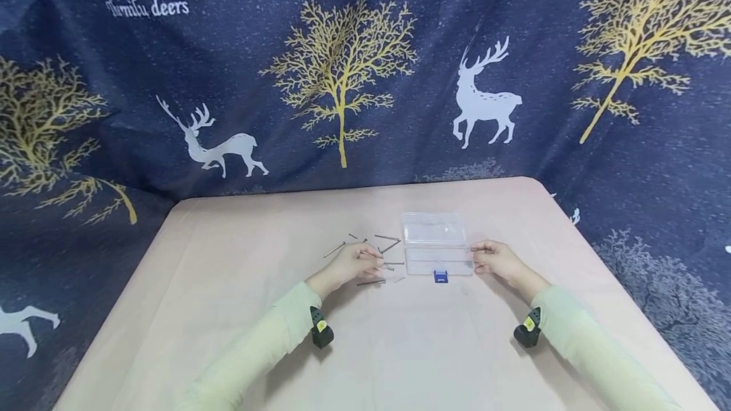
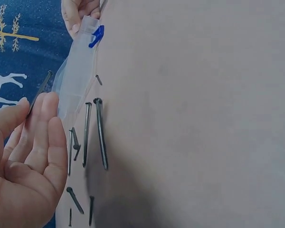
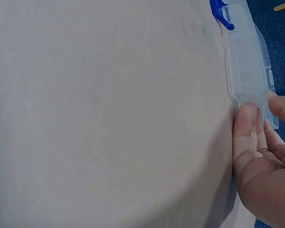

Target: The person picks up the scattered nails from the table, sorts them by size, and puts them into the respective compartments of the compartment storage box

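My left hand [image 1: 355,261] is raised over several scattered nails on the table. In the left wrist view its thumb and index finger pinch a dark nail [image 2: 40,91], head pointing up and away; the other fingers are loosely extended. A clear plastic box [image 1: 419,267] lies to the right of the nails, its lid [image 1: 435,228] hinged back and a blue latch [image 1: 441,276] at the front. At the box's right end, my right hand [image 1: 500,262] grips the side wall between thumb and fingers. No nails show inside the box.
Two longer nails [image 2: 100,133] lie close to the near side of the group, with shorter nails [image 2: 75,199] around them. The table [image 1: 228,309] has a pale pink cover. Behind it hangs a dark blue cloth [image 1: 400,138] printed with deer and trees.
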Demonstrator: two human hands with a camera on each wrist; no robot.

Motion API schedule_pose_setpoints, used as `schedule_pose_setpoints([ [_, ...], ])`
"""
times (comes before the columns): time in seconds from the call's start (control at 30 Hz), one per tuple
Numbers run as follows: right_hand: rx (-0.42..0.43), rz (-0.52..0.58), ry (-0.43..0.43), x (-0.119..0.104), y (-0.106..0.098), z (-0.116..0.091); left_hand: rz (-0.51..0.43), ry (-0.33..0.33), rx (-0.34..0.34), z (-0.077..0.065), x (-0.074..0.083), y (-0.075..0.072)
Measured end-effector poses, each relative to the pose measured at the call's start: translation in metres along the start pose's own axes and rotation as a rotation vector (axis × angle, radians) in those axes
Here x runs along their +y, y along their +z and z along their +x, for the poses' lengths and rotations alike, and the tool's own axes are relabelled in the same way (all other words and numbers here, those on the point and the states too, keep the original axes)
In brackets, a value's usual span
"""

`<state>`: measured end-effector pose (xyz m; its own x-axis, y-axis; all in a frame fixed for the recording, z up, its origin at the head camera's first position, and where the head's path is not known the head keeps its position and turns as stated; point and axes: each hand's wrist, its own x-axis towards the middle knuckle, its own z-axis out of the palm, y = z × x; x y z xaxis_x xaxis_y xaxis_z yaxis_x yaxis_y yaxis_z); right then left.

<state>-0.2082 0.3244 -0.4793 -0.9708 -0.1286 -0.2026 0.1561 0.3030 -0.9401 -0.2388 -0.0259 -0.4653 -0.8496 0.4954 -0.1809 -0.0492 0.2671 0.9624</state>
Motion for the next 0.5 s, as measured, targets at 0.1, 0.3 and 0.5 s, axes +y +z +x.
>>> schedule_pose_setpoints([
  [0.1,-0.012,0.014,-0.006,0.000,-0.001,-0.001,-0.003,-0.010,-0.007,0.008,0.004,0.004],
  [0.3,-0.011,0.015,0.000,-0.001,-0.001,-0.001,-0.011,-0.034,-0.017,0.025,0.013,0.012],
  [0.5,-0.010,0.034,-0.002,-0.001,0.000,-0.001,-0.018,-0.013,0.017,0.041,0.020,0.027],
])
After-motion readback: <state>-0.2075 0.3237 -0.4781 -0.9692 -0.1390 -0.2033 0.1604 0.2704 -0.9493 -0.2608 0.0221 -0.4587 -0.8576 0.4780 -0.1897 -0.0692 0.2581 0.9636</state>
